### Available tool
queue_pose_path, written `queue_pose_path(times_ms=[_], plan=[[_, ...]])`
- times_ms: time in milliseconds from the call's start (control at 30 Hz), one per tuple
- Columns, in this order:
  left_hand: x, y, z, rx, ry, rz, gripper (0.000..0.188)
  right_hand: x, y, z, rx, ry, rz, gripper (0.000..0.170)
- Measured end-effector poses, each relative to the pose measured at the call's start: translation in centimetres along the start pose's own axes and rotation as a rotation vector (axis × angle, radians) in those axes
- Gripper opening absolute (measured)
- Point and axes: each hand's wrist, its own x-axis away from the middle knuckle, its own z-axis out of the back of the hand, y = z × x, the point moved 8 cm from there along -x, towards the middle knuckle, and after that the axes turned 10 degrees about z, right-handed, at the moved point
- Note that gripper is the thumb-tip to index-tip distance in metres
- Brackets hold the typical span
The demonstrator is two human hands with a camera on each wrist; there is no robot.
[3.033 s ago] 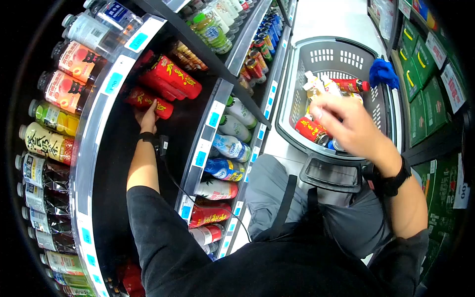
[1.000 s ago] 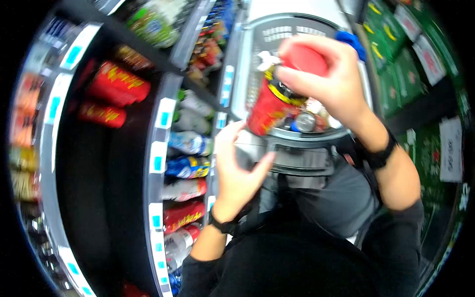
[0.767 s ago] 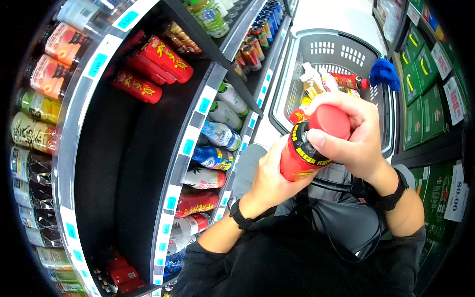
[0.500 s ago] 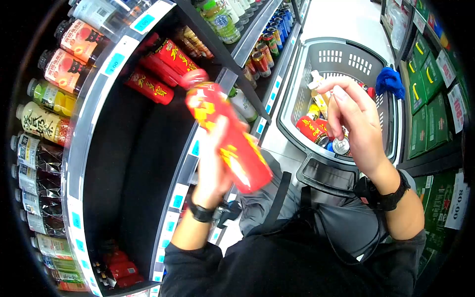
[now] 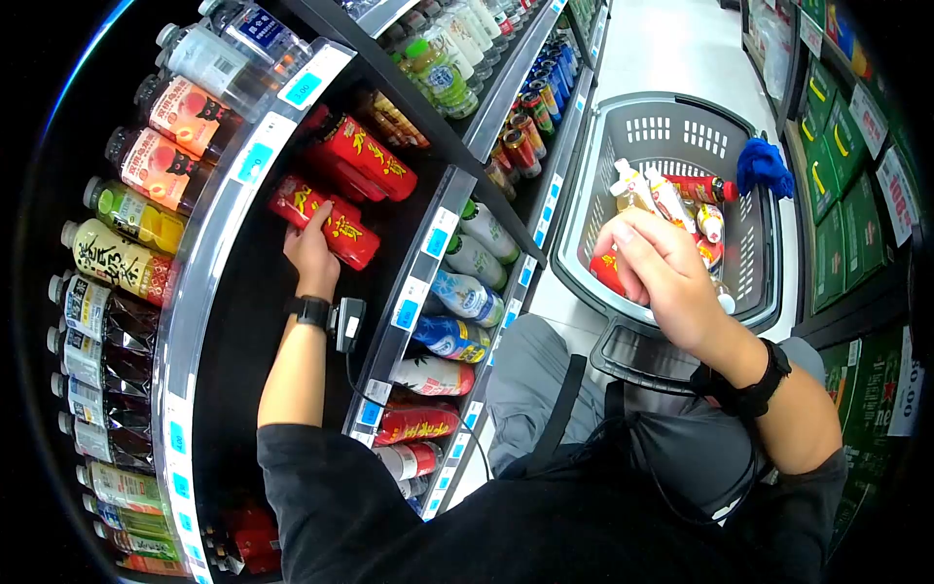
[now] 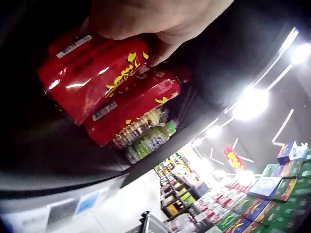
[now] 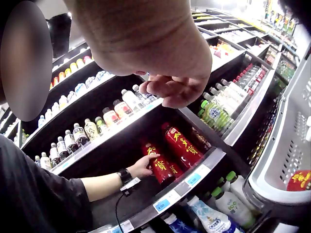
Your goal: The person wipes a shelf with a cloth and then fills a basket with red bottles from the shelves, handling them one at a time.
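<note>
In the head view my left hand [image 5: 313, 258] reaches into the dark shelf bay and grips a red drink bottle [image 5: 352, 239] with yellow lettering, its fingers over the label. The bottle lies tilted beside other red bottles [image 5: 379, 161] of the same look. From the left wrist, the hand [image 6: 146, 19] covers the upper part of the bottle [image 6: 87, 80]. My right hand [image 5: 671, 277] hovers over the near side of the grey shopping basket [image 5: 601, 136], fingers loosely curled with nothing in them. It hides some of the basket's contents.
Inside the basket lie a red-capped bottle [image 5: 702, 189], white-capped bottles and cans. A blue cloth [image 5: 764, 167] hangs on its rim. The shelf's price-tag edge [image 5: 413, 282] runs right of my left arm. Green cartons [image 5: 827, 209] line the right side.
Both hands held a red bottle over the basket; the right hand let go. My left hand then carried that bottle left into the shelf bay. The right hand stays over the basket.
</note>
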Motion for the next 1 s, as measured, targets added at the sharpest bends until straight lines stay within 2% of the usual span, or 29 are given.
queue_pose_path(times_ms=[67, 133, 233, 367, 467, 567, 633, 667, 733, 833, 867, 900, 933, 967, 1000], plan=[[-1.8, -1.0, 0.5, -0.002, 0.012, 0.001, 0.045, 0.0, 0.1, 0.2, 0.003, 0.012, 0.005, 0.030], [-3.5, -1.7, 1.6, -0.124, 0.128, -0.002, 0.051, 0.0, 0.1, 0.2, 0.018, 0.007, 0.012, 0.030], [-5.2, -1.8, 1.9, -0.239, 0.123, -0.062, 0.055, 0.0, 0.5, 0.3, 0.017, 0.007, 0.001, 0.030], [-6.5, -2.3, 2.1, -0.315, 0.142, -0.055, 0.058, 0.2, 0.6, 0.4, 0.065, 0.007, 0.004, 0.030], [-6.4, -2.2, 1.5, -0.375, 0.121, -0.023, 0.059, 0.1, 0.6, 0.1, 0.091, -0.002, 0.003, 0.030], [-6.0, -2.5, 1.1, -0.381, 0.199, 0.071, 0.061, -0.1, 1.1, 0.1, 0.110, -0.009, -0.002, 0.030], [-7.6, -3.3, 1.7, -0.507, 0.181, 0.099, 0.062, -0.2, 1.6, 0.1, 0.102, -0.012, -0.027, 0.029], [-8.4, -3.9, 2.1, -0.507, 0.179, 0.102, 0.062, -0.2, 1.8, 0.1, 0.103, -0.011, -0.030, 0.029], [-8.7, -3.4, 2.0, -0.541, 0.213, -0.012, 0.061, -0.4, 1.8, 0.3, 0.122, -0.003, 0.013, 0.029], [-6.0, -2.6, 0.5, -0.556, 0.191, 0.077, 0.060, -0.8, 1.8, 0.7, 0.134, -0.006, -0.003, 0.030], [-9.2, -3.3, 2.8, -0.526, 0.259, -0.247, 0.061, -1.0, 1.8, 1.2, 0.160, -0.003, -0.025, 0.031], [-7.1, -3.2, 2.3, -0.412, 0.277, -0.110, 0.065, -1.4, 1.9, 1.9, 0.149, 0.025, -0.070, 0.032], [-5.9, -3.8, 1.5, -0.273, 0.153, -0.009, 0.067, -2.4, 1.6, 3.4, 0.305, 0.093, 0.148, 0.034], [-3.4, -3.9, 0.7, -0.291, 0.083, 0.105, 0.064, -3.3, 1.3, 5.1, 0.331, 0.116, 0.211, 0.035], [1.2, -3.2, -1.2, -0.313, 0.041, 0.108, 0.060, -4.0, 1.8, 7.4, 0.292, 0.164, 0.148, 0.036]])
